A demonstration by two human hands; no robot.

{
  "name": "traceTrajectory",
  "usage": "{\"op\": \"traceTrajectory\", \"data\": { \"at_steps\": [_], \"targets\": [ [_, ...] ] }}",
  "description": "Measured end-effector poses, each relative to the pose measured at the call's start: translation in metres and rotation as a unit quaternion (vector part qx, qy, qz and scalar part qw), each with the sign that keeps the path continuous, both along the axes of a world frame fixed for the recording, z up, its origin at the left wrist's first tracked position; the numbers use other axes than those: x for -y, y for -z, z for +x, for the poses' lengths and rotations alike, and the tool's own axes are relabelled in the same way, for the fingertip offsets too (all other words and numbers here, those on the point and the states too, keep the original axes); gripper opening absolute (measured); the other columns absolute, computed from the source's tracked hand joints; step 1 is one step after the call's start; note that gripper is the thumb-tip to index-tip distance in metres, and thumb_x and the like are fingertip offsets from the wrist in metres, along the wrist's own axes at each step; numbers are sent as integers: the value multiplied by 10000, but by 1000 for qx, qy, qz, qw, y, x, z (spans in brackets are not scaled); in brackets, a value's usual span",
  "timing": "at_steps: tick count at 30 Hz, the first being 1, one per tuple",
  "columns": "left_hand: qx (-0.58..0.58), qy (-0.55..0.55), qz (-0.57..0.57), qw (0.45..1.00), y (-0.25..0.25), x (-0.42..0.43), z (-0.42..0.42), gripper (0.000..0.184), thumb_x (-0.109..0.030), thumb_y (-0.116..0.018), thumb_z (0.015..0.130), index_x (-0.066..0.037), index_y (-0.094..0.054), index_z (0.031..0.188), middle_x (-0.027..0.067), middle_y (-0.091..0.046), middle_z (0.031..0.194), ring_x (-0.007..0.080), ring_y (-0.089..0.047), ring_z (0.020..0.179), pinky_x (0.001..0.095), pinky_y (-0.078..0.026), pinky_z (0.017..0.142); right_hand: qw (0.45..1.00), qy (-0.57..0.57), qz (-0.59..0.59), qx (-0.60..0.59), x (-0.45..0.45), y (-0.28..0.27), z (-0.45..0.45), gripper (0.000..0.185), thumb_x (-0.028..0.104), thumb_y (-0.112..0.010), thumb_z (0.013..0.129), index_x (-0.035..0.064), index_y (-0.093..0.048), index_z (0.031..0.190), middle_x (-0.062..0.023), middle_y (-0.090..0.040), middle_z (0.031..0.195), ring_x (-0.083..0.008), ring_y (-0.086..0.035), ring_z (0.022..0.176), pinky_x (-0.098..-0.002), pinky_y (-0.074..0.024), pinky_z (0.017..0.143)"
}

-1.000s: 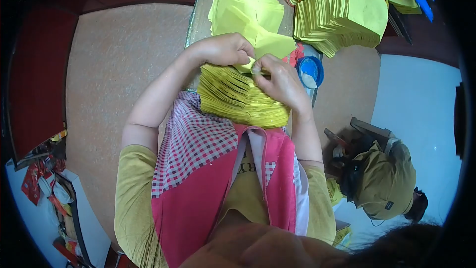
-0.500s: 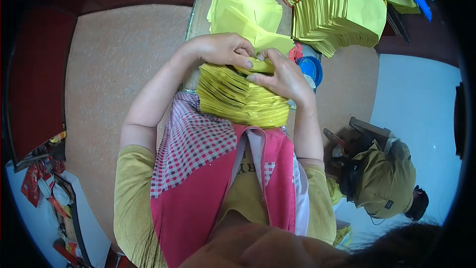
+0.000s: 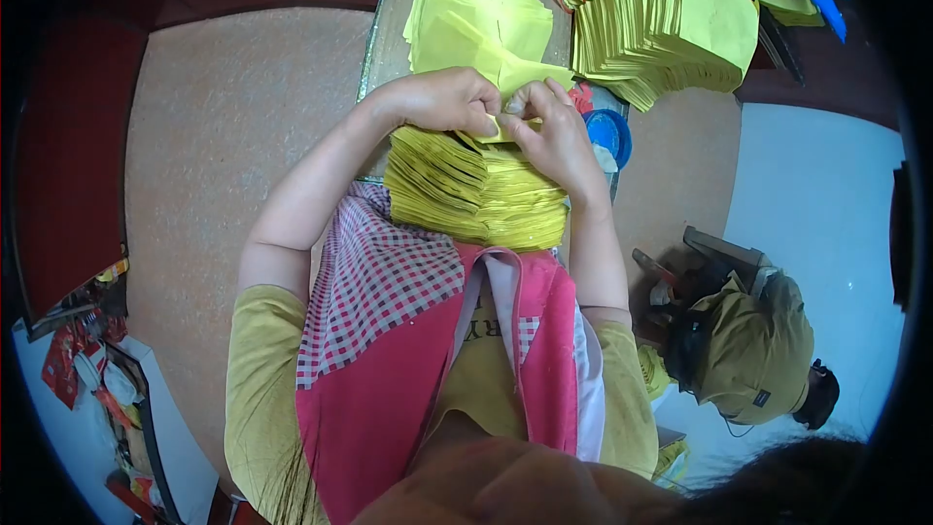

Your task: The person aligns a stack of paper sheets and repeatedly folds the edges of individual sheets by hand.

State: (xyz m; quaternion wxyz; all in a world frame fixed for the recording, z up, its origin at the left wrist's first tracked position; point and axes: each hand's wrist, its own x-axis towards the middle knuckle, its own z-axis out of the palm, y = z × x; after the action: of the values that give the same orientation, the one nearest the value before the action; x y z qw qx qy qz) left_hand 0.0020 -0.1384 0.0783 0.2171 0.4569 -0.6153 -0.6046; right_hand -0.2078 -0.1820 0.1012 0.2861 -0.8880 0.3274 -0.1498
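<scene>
Both of my hands meet over the far side of a thick stack of folded yellow paper (image 3: 525,199) resting against my apron. My left hand (image 3: 452,100) is closed, its thumb and fingers pinching a yellow paper sheet (image 3: 499,133). On the other side, my right hand (image 3: 554,134) pinches the same sheet between thumb and curled fingers. The fingers partly hide this sheet. Just beyond my hands lies a loose pile of flat yellow sheets (image 3: 481,19), its near corner reaching toward my right fingers.
A large fanned stack of yellow paper (image 3: 671,29) stands at the far right of the bench (image 3: 389,44). A blue round container (image 3: 609,136) sits beside my right wrist, near a pink-red scrap (image 3: 581,97). Another person (image 3: 753,350) is bent over at the right.
My right hand has turned and lifted slightly, its fingers now more curled. The piece of yellow paper between my hands shows less. The stack below stays put.
</scene>
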Motion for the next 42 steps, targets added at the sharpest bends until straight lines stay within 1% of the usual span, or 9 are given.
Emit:
{"op": "traceTrajectory", "data": {
  "at_steps": [7,10,12,16,18,25,30,36,42],
  "targets": [
    [-38,-61,-57,996,14,8,2,166,-155,-677,886,-4,-697,954,-1,-638,714,70,-563,676,247,-468,639,990,-102,-90,-42,-32,-39,-5,207,84,-660,784,72,-610,984,-121,-629,869,-320,-599,973,-436,-421,926],
    [104,-161,-225,955,4,17,-3,177,-151,-685,879,-5,-715,976,36,-705,807,102,-639,740,263,-506,690,985,-136,-51,-93,-26,-10,-7,206,90,-662,780,70,-618,981,-124,-640,877,-314,-615,942,-412,-445,901],
    [137,-275,-415,856,3,18,-3,172,-152,-689,876,-18,-716,979,50,-727,870,132,-667,773,285,-527,722,987,-121,-21,-103,-21,-11,-7,219,142,-695,801,53,-626,989,-146,-661,936,-336,-633,944,-407,-480,864],
    [-173,-192,-58,964,-6,10,20,171,-117,-665,911,22,-694,1007,56,-712,870,121,-666,802,260,-542,747,987,-59,145,-40,-5,-9,-12,302,246,-718,856,27,-623,1039,-193,-671,1073,-388,-641,1004,-429,-498,855],
    [-186,-119,-47,974,1,10,30,185,-101,-657,922,47,-679,1031,58,-712,883,113,-668,814,243,-541,759,986,-20,157,-53,-3,-6,-9,272,215,-697,856,23,-609,1028,-195,-665,1027,-395,-637,986,-435,-496,835],
    [26,-129,-152,980,-37,-17,16,178,-120,-675,876,5,-706,999,89,-729,881,154,-686,819,275,-547,743,998,-44,27,-28,-7,-8,2,194,160,-626,879,3,-565,977,-202,-632,947,-411,-621,911,-472,-484,774],
    [323,-6,-266,908,-36,-24,-1,230,-150,-613,823,-37,-730,985,178,-719,912,313,-689,805,408,-518,825,997,-15,33,-64,-13,-14,5,149,152,-602,899,19,-572,958,-194,-628,927,-402,-623,893,-461,-487,759],
    [213,-46,-196,956,-8,-12,2,232,-128,-600,812,-18,-719,978,202,-703,837,340,-694,827,422,-513,823,995,-63,53,-60,-31,-17,-4,166,187,-658,877,46,-573,904,-154,-645,882,-374,-640,826,-448,-486,724],
    [159,-22,-171,972,-21,-10,-1,211,-130,-613,794,9,-694,930,175,-684,760,266,-672,706,370,-512,702,998,-20,-25,-53,-13,-7,-3,194,174,-712,840,56,-566,890,-100,-614,675,-326,-655,721,-528,-304,1136]
  ]
}}
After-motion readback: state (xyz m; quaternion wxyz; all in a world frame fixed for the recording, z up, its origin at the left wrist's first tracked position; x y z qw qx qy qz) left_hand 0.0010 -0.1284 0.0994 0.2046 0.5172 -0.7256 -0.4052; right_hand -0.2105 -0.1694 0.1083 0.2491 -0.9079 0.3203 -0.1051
